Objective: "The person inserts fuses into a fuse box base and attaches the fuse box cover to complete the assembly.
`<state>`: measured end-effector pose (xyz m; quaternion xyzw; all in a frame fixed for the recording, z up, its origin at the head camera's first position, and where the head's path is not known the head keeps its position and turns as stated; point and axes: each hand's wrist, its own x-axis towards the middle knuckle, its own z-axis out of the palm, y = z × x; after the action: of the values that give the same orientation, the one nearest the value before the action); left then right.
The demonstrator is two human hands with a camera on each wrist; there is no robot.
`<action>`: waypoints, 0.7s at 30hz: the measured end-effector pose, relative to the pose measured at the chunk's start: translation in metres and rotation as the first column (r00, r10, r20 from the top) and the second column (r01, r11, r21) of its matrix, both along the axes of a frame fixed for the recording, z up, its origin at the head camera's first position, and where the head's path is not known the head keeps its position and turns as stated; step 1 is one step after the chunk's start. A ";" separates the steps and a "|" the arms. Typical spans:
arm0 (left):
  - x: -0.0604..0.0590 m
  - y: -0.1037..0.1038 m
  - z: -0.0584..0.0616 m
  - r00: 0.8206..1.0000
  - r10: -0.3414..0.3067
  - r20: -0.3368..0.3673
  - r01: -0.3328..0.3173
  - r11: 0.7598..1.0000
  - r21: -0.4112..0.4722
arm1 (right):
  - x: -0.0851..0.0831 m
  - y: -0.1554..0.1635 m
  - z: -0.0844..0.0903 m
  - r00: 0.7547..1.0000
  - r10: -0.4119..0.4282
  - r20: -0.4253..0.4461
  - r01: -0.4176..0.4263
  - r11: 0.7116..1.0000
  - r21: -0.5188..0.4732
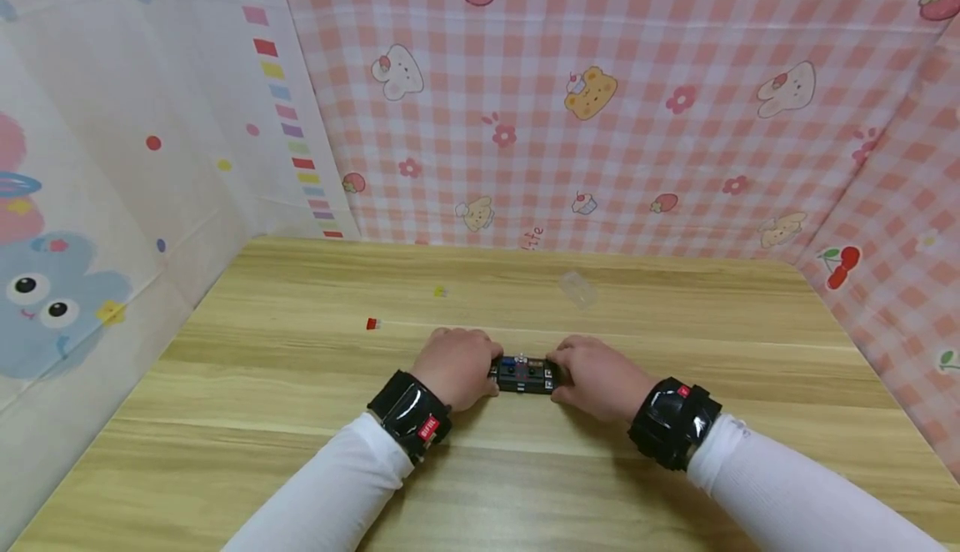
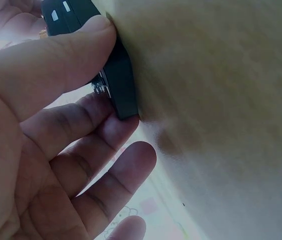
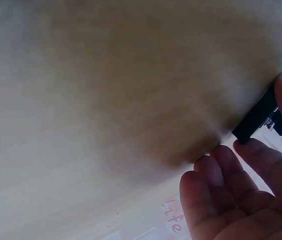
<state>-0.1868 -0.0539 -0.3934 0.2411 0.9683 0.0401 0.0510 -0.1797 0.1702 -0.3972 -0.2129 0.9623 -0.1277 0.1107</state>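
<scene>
Fingers point(image 2: 96, 112) of the left hand point(image 1: 455, 366) and its thumb pinch the left end of a small black rectangular plastic block point(image 1: 524, 373) with coloured inserts on top; the right hand point(image 1: 596, 378) clamps its fingers point(image 3: 260, 160) and thumb on the right end. The block lies flat on the light wooden counter point(image 1: 300, 419), about midway between its left and right edges. Nearer the far edge lie a small red piece point(image 1: 371, 323), a tiny yellow piece point(image 1: 439, 291) and a clear plastic cover point(image 1: 577, 288), all well apart from the hands.

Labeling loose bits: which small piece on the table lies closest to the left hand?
The red piece, just beyond the left hand; the yellow piece and clear piece lie farther back.
</scene>
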 end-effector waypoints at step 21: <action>-0.003 -0.003 0.000 0.998 0.018 0.056 -0.023 0.996 0.083 | -0.003 -0.005 0.004 1.000 -0.001 0.015 0.001 1.000 0.031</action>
<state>-0.1901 -0.0564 -0.3937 0.2319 0.9664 0.0878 0.0672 -0.1823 0.1652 -0.3928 -0.2096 0.9635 -0.1143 0.1211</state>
